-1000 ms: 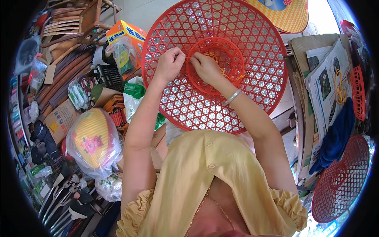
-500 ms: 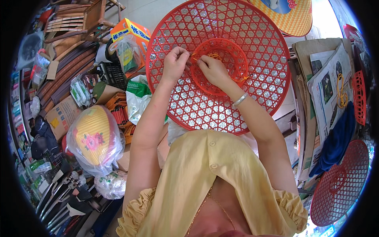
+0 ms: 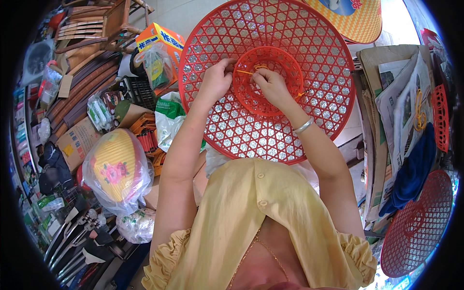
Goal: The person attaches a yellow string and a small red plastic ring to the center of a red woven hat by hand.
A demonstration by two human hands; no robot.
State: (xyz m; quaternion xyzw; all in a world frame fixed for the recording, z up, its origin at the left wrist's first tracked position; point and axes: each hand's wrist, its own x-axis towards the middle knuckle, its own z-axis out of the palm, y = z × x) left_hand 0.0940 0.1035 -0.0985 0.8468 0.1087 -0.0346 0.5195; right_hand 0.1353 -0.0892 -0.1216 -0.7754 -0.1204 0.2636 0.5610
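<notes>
Two bare forearms reach forward over a red openwork hat (image 3: 270,142), elbows slightly bent. Right hand (image 3: 274,88), bracelet (image 3: 303,126) at the wrist: fingertips pinched on a yellow cord (image 3: 245,72) above the hat's inner ring (image 3: 268,111). Left hand (image 3: 216,83): fingers curled at the ring's left edge; from where I stand I cannot tell whether they grip anything. The hat lies before the torso, hollow side up, wide and round; a shiny silvery layer shows through its lattice. The cord crosses the ring's opening, partly covered by the right fingers. To the left, a yellow flowered hat (image 3: 113,174) sits in clear plastic. To the right, upright cardboard sheets (image 3: 369,67) and newspaper (image 3: 403,116) crowd close to the brim, a second red hat (image 3: 418,224) below them. Farther off, an orange box (image 3: 169,38) stands left and a yellow checked hat (image 3: 369,26) right.
</notes>
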